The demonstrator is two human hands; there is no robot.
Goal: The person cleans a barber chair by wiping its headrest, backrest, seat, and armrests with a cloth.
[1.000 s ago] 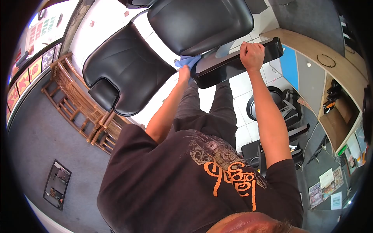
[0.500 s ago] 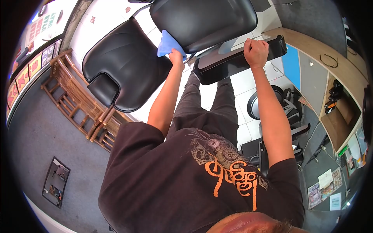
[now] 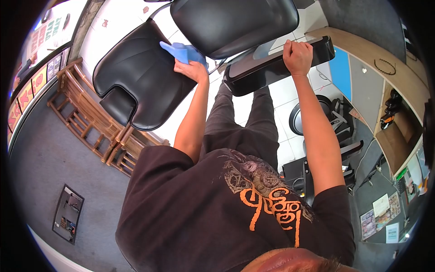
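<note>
My left hand [image 3: 192, 71] is closed on a blue cloth [image 3: 183, 53], which lies against the edge of a padded black backrest [image 3: 140, 68]. A small black headrest pad [image 3: 118, 105] sits in the notch of that backrest. Beside it is the rounded black seat cushion [image 3: 235, 25] of the same chair. My right hand [image 3: 298, 57] has its fingers curled over the top of the chair's glossy black armrest [image 3: 258, 75]; the fingertips are partly hidden.
A bamboo bench [image 3: 88, 118] stands along the left side. On the right are a wooden counter [image 3: 358, 50] with open shelves, a round black-and-silver base [image 3: 304, 119] and loose cables. White tiles [image 3: 285, 158] cover the floor under the chair.
My left hand has moved left with the cloth, from the gap by the seat onto the backrest, and the cloth has changed shape. My right hand stays on the armrest.
</note>
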